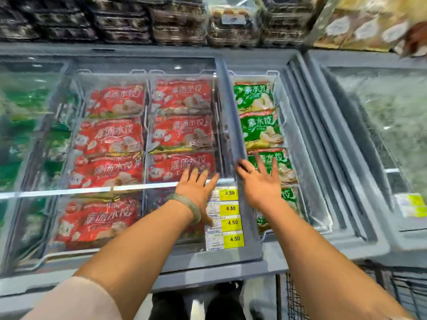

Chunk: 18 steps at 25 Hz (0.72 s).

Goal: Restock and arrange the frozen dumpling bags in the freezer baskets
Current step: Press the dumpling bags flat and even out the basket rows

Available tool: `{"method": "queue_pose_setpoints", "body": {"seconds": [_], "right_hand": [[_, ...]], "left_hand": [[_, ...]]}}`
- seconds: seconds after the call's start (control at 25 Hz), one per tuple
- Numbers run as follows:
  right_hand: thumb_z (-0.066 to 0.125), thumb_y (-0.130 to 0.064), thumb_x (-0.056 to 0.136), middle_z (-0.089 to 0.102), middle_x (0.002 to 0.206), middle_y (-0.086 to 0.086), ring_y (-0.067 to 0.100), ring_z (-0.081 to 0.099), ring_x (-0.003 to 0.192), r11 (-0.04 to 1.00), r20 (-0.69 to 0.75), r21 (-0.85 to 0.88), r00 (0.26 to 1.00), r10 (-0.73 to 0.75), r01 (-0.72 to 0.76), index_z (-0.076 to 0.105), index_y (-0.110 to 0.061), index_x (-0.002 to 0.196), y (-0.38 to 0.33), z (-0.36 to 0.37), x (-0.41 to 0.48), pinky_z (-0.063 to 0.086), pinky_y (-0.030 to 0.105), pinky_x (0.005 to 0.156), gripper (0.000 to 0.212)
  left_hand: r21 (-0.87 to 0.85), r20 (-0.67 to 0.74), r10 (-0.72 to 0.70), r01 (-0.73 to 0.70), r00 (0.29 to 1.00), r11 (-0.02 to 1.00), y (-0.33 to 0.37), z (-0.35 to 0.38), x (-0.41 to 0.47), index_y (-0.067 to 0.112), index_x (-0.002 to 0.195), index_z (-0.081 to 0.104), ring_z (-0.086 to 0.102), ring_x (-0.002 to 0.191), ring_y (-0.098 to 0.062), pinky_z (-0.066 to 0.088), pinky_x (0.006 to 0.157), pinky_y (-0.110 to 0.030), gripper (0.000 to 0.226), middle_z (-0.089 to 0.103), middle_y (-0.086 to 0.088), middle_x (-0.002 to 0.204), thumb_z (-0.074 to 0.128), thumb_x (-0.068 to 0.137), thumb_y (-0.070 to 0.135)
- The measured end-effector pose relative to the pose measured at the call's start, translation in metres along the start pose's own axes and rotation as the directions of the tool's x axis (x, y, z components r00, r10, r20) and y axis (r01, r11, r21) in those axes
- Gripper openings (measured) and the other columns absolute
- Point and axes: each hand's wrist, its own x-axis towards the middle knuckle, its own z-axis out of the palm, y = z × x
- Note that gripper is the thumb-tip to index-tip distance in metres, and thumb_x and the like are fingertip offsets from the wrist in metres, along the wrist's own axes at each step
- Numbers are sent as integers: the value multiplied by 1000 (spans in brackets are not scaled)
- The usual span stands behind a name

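— What's nearest?
— At 6 o'clock the left hand [196,188], a bangle [194,209] on its wrist, lies flat on the glass lid [129,188], fingers straight and spread, gripping nothing. Yellow price labels [227,215] sit just beside it.
— And the other?
— At 4 o'clock the right hand [261,181] is also released, fingers splayed, thumb on the grey lid frame [240,135].
— The dumplings?
— The red dumpling bags [111,139] lie in rows under the glass at 9 o'clock. The green dumpling bags [261,128] fill the uncovered basket [270,73] at 2 o'clock, beyond the right fingers.
— Farthest?
— Blurred dark trays [115,19] at 12 o'clock.
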Motion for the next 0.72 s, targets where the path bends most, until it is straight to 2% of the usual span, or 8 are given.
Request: {"method": "queue_pose_setpoints", "body": {"seconds": [0.24, 0.36, 0.52, 0.72], "right_hand": [[24, -25, 100, 0, 158, -23, 28, -14, 147, 999, -12, 23, 999, 30, -29, 3, -41, 149, 68, 12, -2, -26, 59, 105, 56], [25, -21, 99, -2, 158, -24, 27, -16, 147, 998, -8, 7, 998, 55, -55, 1, -41, 149, 103, 16, -4, -28, 59, 102, 59], [27, -15, 96, -3, 158, -21, 21, -20, 146, 995, -35, -16, 995, 97, -98, -1, -38, 150, 149, 24, -10, -28, 59, 102, 65], [29, -13, 94, -6, 158, -22, 24, -19, 146, 986, -46, -47, 986, 157, -159, -1, -38, 150, 220, 38, -13, -21, 60, 107, 68]], "left_hand": [[180, 23, 75, -78, 997, 981, 46, -39, 36, 31, 150, -15, 7, 147, -34, 2, 118, -52, 125, -9, -8, 161, 58, 61, 81], [238, 26, 111, -114, 993, 964, 69, -54, 54, 37, 149, -14, -3, 148, -35, -2, 117, -59, 118, -14, -5, 161, 55, 64, 81], [181, 34, 110, -115, 993, 977, 113, -68, 80, 42, 147, -17, -12, 146, -41, -8, 113, -65, 114, -17, 1, 160, 56, 67, 78], [46, 81, 149, -153, 985, 987, 172, -90, 118, 46, 146, -16, -21, 144, -38, -5, 113, -66, 113, -26, 5, 158, 59, 66, 77]]}}
